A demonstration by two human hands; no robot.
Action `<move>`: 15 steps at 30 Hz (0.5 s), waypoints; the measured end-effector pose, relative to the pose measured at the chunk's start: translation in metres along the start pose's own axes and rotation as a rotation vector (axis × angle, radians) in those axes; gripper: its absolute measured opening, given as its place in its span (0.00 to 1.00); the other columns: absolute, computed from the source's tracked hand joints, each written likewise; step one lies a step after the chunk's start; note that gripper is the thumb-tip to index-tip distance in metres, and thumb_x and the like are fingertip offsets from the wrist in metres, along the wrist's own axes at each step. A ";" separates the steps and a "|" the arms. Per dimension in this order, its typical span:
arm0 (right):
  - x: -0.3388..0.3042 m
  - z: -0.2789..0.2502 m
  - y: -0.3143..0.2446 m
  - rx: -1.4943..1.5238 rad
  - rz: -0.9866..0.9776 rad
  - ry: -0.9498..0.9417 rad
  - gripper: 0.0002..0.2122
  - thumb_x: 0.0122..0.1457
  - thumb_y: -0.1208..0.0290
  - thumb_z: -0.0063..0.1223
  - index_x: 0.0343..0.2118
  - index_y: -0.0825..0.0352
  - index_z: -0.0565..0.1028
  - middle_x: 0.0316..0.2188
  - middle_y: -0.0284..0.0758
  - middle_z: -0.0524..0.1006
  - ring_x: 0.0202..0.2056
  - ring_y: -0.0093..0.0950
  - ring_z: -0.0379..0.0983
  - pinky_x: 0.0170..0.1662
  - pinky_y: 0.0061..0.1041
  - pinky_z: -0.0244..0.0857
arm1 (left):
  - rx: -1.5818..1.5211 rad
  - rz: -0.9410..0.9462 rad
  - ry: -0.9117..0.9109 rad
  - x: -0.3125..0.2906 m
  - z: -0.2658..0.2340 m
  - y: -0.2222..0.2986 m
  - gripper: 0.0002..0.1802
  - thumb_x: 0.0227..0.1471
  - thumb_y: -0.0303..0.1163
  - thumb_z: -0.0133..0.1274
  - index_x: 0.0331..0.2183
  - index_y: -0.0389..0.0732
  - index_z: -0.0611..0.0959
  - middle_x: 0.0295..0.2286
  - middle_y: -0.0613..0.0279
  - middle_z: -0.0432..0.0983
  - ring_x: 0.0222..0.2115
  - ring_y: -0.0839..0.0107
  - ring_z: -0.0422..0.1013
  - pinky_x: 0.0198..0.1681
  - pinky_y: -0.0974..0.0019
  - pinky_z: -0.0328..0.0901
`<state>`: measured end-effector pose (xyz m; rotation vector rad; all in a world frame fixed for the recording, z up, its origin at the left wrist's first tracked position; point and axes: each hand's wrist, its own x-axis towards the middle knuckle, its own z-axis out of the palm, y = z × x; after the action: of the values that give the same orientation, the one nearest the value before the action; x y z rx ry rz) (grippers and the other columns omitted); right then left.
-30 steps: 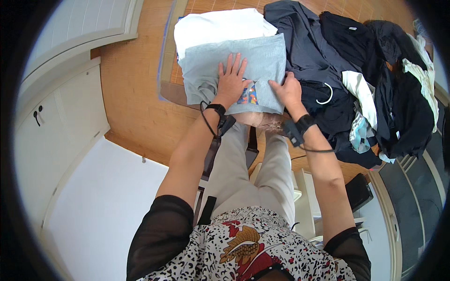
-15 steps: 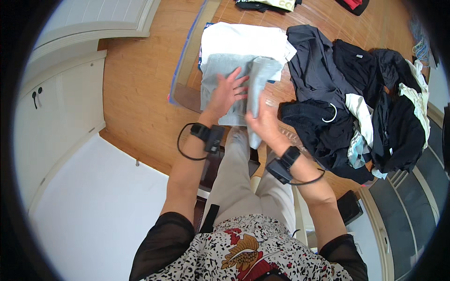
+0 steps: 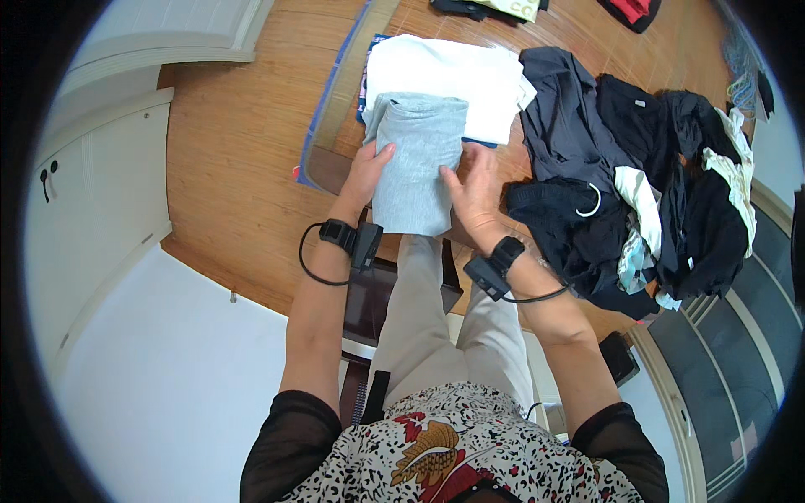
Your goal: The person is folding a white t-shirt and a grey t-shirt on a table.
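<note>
A light grey garment (image 3: 419,172), folded into a narrow rectangle, lies partly over a white garment (image 3: 444,63) in front of me. Its near end reaches over my lap. My left hand (image 3: 366,174) grips its left edge, thumb on top and fingers mostly hidden beside and under the cloth. On the opposite edge is my right hand (image 3: 476,197), with the thumb on the cloth and the fingers along the side, their tips partly hidden. Both wrists carry black strapped devices with cables.
To the right lies a loose heap of dark clothes (image 3: 570,218) with a white hanger (image 3: 592,201) among them. More folded clothes (image 3: 503,8) lie at the far edge, and a red and black piece (image 3: 633,10) sits farther right. White cabinets (image 3: 101,184) stand on the left.
The grey garment's right part has been folded over leftward, making a narrower rectangle. My left hand moved left to its edge; my right hand stays on the right side.
</note>
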<state>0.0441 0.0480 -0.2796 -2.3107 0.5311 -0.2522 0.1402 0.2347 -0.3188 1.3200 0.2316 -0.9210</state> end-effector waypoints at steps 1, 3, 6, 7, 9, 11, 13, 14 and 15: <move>0.004 0.005 0.007 -0.015 0.082 -0.019 0.26 0.44 0.67 0.64 0.44 0.73 0.66 0.30 0.39 0.70 0.32 0.37 0.68 0.38 0.33 0.66 | 0.000 0.008 0.008 0.000 -0.006 -0.004 0.19 0.55 0.35 0.49 0.45 0.32 0.75 0.36 0.64 0.74 0.36 0.77 0.67 0.41 0.72 0.62; 0.012 0.019 0.019 0.275 0.247 -0.219 0.27 0.44 0.65 0.65 0.44 0.73 0.66 0.32 0.40 0.70 0.34 0.35 0.68 0.40 0.32 0.66 | -0.003 0.021 0.140 0.000 -0.017 -0.012 0.18 0.58 0.36 0.46 0.43 0.32 0.75 0.36 0.60 0.75 0.34 0.73 0.71 0.39 0.68 0.65; 0.022 0.039 0.030 0.649 0.506 -0.478 0.30 0.45 0.60 0.67 0.45 0.74 0.65 0.39 0.43 0.72 0.41 0.31 0.69 0.43 0.27 0.66 | -0.039 0.062 0.293 0.009 -0.029 -0.023 0.15 0.56 0.33 0.48 0.41 0.32 0.76 0.33 0.61 0.76 0.32 0.72 0.71 0.38 0.68 0.65; 0.024 0.045 0.031 0.583 0.474 -0.520 0.32 0.44 0.59 0.67 0.47 0.74 0.65 0.41 0.44 0.72 0.43 0.31 0.69 0.44 0.27 0.66 | -0.042 0.077 0.296 0.013 -0.032 -0.026 0.15 0.56 0.33 0.48 0.41 0.32 0.76 0.33 0.61 0.76 0.32 0.72 0.71 0.38 0.68 0.65; 0.025 0.051 0.030 0.676 0.492 -0.503 0.32 0.44 0.61 0.66 0.50 0.72 0.65 0.42 0.45 0.73 0.43 0.31 0.71 0.45 0.28 0.66 | 0.331 0.041 0.481 0.019 -0.031 -0.023 0.22 0.49 0.27 0.53 0.46 0.31 0.72 0.38 0.55 0.73 0.37 0.70 0.69 0.40 0.70 0.63; 0.027 0.054 0.027 0.683 0.556 -0.549 0.29 0.44 0.64 0.64 0.48 0.72 0.67 0.40 0.42 0.75 0.41 0.31 0.72 0.45 0.28 0.66 | 0.512 0.123 0.569 0.018 -0.028 -0.007 0.28 0.45 0.24 0.53 0.50 0.32 0.67 0.43 0.49 0.69 0.43 0.64 0.66 0.45 0.65 0.61; 0.029 0.054 0.022 0.683 0.616 -0.577 0.26 0.44 0.66 0.62 0.47 0.72 0.68 0.38 0.40 0.76 0.39 0.30 0.73 0.44 0.28 0.66 | 0.704 0.193 0.648 0.011 -0.014 0.022 0.35 0.42 0.21 0.53 0.54 0.34 0.63 0.48 0.44 0.64 0.49 0.57 0.64 0.49 0.61 0.59; 0.030 0.053 0.019 0.687 0.557 -0.558 0.24 0.44 0.68 0.61 0.44 0.71 0.70 0.36 0.40 0.77 0.38 0.31 0.74 0.43 0.28 0.66 | 0.921 0.392 0.666 0.001 -0.006 0.040 0.38 0.39 0.20 0.54 0.54 0.34 0.62 0.50 0.43 0.62 0.52 0.54 0.59 0.52 0.58 0.56; 0.031 0.051 0.016 0.689 0.496 -0.537 0.21 0.43 0.70 0.59 0.42 0.71 0.71 0.34 0.40 0.78 0.36 0.32 0.75 0.42 0.27 0.66 | 1.136 0.596 0.675 -0.010 0.002 0.060 0.40 0.36 0.20 0.55 0.54 0.35 0.61 0.52 0.43 0.59 0.55 0.51 0.55 0.55 0.56 0.54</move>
<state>0.0841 0.0552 -0.3261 -1.4345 0.5970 0.3679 0.1747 0.2357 -0.2683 2.5467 -0.2264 0.0198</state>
